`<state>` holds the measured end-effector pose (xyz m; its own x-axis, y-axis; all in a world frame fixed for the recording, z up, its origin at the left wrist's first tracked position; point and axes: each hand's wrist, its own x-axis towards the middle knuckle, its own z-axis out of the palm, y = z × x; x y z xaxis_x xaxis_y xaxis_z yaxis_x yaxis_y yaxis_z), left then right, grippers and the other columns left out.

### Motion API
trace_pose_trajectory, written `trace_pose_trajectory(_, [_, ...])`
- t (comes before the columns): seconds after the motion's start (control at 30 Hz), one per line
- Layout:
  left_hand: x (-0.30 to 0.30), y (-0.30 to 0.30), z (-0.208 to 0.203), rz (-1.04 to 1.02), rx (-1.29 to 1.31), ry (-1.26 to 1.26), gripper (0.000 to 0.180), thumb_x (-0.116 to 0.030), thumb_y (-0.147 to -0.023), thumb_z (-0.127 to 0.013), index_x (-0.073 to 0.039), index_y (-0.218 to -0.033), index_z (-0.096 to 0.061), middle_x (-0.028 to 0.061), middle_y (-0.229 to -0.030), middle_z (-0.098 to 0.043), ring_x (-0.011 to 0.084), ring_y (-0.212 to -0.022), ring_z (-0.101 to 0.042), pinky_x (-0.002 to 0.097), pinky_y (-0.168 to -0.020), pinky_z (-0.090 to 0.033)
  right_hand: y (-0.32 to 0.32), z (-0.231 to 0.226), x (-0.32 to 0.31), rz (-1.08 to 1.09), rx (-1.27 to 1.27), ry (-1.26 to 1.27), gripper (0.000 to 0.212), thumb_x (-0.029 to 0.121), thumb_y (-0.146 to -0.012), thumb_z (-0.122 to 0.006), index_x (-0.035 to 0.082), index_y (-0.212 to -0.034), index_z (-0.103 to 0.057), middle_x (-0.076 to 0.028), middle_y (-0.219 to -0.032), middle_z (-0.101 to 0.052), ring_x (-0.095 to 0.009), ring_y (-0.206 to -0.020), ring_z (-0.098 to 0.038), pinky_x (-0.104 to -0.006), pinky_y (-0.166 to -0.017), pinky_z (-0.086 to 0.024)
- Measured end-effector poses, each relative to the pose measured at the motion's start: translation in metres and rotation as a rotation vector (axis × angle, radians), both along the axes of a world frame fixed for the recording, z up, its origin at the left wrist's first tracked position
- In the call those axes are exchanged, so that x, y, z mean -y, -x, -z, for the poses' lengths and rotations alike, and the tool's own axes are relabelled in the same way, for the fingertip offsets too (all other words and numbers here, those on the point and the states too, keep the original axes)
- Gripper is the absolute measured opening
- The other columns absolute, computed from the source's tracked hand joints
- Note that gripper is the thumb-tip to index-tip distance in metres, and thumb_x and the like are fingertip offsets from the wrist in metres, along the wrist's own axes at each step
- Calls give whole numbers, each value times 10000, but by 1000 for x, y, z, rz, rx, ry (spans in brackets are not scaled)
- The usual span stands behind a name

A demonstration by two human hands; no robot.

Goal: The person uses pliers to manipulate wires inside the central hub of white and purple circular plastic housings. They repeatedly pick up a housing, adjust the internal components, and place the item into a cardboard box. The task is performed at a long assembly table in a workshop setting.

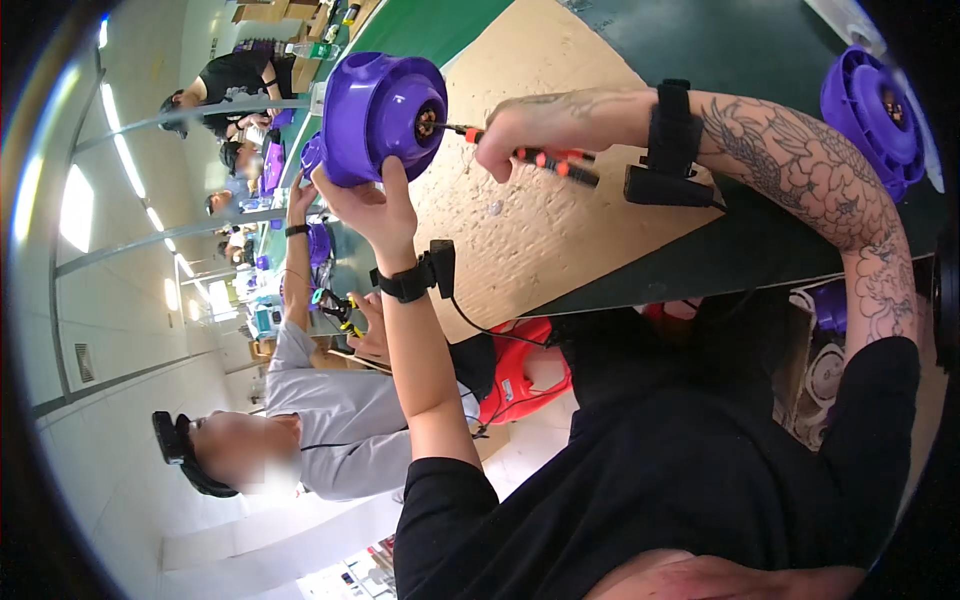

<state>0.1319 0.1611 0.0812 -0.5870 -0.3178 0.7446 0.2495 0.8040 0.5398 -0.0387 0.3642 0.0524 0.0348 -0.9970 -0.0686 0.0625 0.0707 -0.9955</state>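
Observation:
My left hand (372, 205) grips a round purple plastic housing (350, 120) by its lower rim, thumb on its face. Copper-coloured parts (427, 122) show in the round opening at the housing's centre. In my right hand (515, 132) is a pair of pliers (555, 163) with red and black handles, my fingers closed round them. Their narrow tip points left and meets the opening at the copper-coloured parts. My fingers partly hide the pliers' middle. Both wrists wear black straps.
Worn brown cardboard (500, 240) lies on the green table (760, 250) under my hands. Another purple housing (870, 120) stands at the far right. On the left a co-worker in a grey shirt (350, 430) holds yellow-and-black pliers (347, 318). A red stool (520, 375) stands below the table edge.

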Motion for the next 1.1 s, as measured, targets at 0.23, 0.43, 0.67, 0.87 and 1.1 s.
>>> trace_pose_trajectory(0.23, [-38, 13, -21, -156, 53, -39, 656, -218, -712, -931, 8, -1234, -604, 107, -1075, -684, 202, -961, -665, 344, -885, -542, -19, -4, -17, 510, -958, 24, 506, 401, -638, -675, -42, -883, -693, -198, -752, -650, -351, -675, -609, -417, -532, -405])
trace_pose_trajectory(0.43, [-65, 5, 3, -35, -244, 173, 690, -264, -735, -905, 28, -1262, -569, 150, -1098, -658, 248, -962, -671, 348, -865, -541, -10, 5, -72, -136, 369, -157, 442, 226, -638, -656, 40, -1030, -569, -8, -796, -533, -129, -670, -511, -253, -660, -405])
trace_pose_trajectory(0.67, [-89, 31, 3, 124, -3, -36, 737, -275, -708, -915, 40, -1273, -564, 165, -1073, -683, 228, -942, -687, 323, -847, -550, -9, -5, -101, 460, -727, -241, 590, 298, -648, -691, -66, -1104, -602, -210, -905, -654, -389, -872, -629, -429, -799, -504])
trace_pose_trajectory(0.87, [-108, 57, -2, -23, 324, 62, 625, -200, -766, -898, 91, -1234, -603, 124, -988, -723, 162, -910, -684, 284, -827, -549, -10, 13, -104, 552, -937, -348, 583, 372, -681, -699, -63, -1058, -608, -275, -923, -675, -432, -909, -665, -461, -811, -518])
trace_pose_trajectory(1.1, [-104, 51, 37, 68, 155, -403, 430, -139, -862, -831, 69, -1184, -636, 96, -1078, -703, 136, -948, -655, 277, -883, -519, -4, 21, -106, 488, -798, -311, 571, 418, -664, -712, -37, -1003, -648, -210, -843, -680, -362, -831, -673, -435, -736, -520])
